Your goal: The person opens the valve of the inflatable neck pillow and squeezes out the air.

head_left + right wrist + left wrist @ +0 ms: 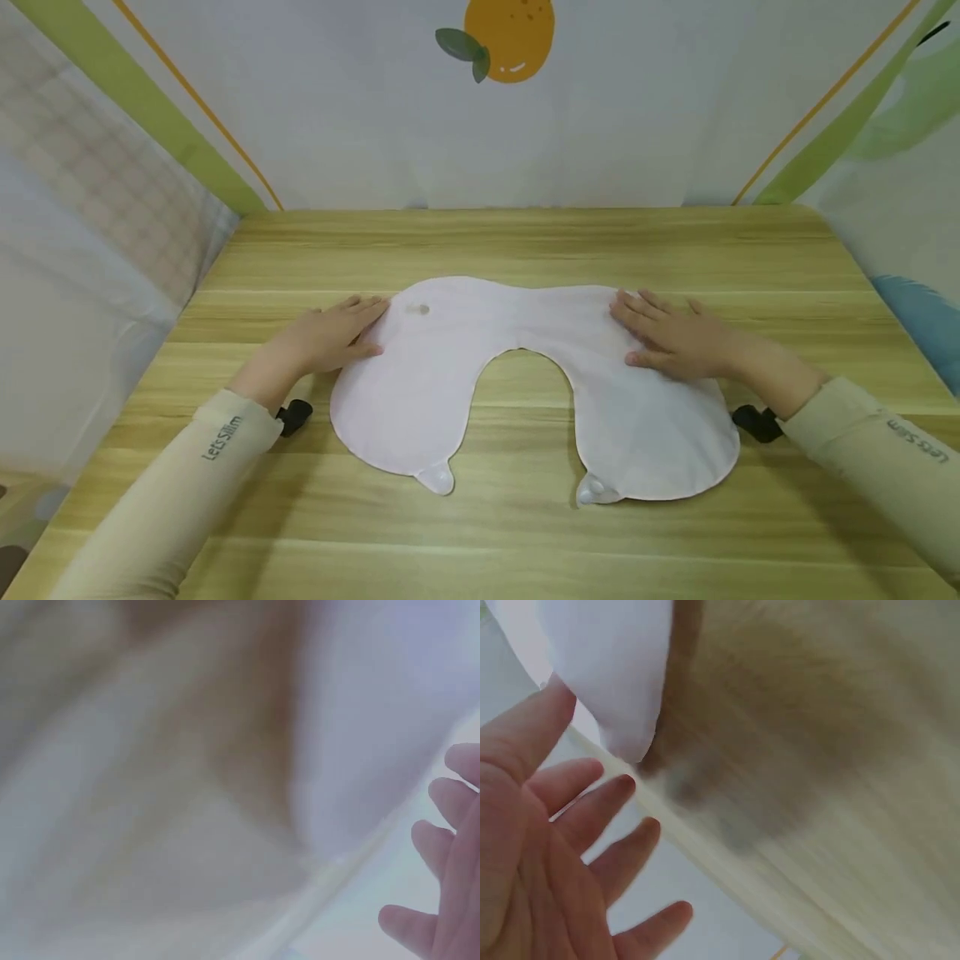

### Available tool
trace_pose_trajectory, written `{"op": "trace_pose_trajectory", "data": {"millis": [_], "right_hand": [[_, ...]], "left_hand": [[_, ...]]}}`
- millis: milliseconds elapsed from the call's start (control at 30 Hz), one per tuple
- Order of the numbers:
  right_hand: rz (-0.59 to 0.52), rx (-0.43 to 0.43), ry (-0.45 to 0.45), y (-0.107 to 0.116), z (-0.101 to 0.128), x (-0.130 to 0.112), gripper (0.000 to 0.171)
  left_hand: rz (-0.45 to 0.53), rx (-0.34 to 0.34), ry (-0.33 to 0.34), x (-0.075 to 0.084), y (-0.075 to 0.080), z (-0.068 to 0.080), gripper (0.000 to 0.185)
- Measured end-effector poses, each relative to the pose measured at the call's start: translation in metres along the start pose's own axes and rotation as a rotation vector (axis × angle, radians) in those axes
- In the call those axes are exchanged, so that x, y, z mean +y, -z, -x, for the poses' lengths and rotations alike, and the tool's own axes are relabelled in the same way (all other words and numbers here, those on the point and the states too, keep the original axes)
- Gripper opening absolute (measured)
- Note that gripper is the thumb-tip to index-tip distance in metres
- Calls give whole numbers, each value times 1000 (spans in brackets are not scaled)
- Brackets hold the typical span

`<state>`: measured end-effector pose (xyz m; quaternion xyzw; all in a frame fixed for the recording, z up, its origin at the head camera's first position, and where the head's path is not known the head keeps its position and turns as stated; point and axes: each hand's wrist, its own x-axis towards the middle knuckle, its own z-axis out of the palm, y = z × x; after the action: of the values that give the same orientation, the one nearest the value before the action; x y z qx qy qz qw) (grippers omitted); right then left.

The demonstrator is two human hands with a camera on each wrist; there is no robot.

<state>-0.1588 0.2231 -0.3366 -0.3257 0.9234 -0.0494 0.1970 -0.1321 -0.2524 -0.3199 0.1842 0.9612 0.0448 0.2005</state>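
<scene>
A pale pink U-shaped cloth bib (450,367) lies flat on the wooden table (525,242), its two snap tabs toward me. My left hand (333,333) rests with straight fingers on the bib's left edge. Flat on the upper right lobe lies my right hand (667,333), fingers spread. A small snap (423,310) shows near the left top of the bib. In the left wrist view my left hand's fingers (592,810) are spread beside white cloth (615,667). The right wrist view is blurred, with the fingers (450,840) at its right edge.
A white backdrop with an orange fruit print (510,33) stands behind the table. Fabric walls close in on both sides. Black wrist camera mounts (757,423) sit under each sleeve. Bare wood lies around the bib.
</scene>
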Motion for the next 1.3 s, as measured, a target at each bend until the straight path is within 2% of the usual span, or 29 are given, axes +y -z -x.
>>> {"op": "trace_pose_trajectory", "data": {"millis": [233, 433, 600, 733, 933, 1133, 1300], "right_hand": [[-23, 104, 63, 24, -11, -20, 73], [-40, 63, 174, 38, -32, -58, 74], [-12, 54, 278, 41, -47, -88, 72], [26, 40, 348, 45, -55, -113, 71], [77, -29, 385, 42, -70, -146, 74], [60, -93, 425, 26, -83, -169, 75], [128, -198, 454, 10, -86, -180, 73]], "left_hand": [[-10, 163, -171, 8, 0, 32, 56], [-17, 279, -291, 19, -5, 53, 47], [18, 299, -343, 30, -17, 62, 45], [10, 307, -363, 34, -28, 68, 45], [6, 309, -364, 34, -40, 75, 49], [-9, 269, -326, 35, -44, 74, 56], [1, 247, -309, 36, -47, 73, 57]]}}
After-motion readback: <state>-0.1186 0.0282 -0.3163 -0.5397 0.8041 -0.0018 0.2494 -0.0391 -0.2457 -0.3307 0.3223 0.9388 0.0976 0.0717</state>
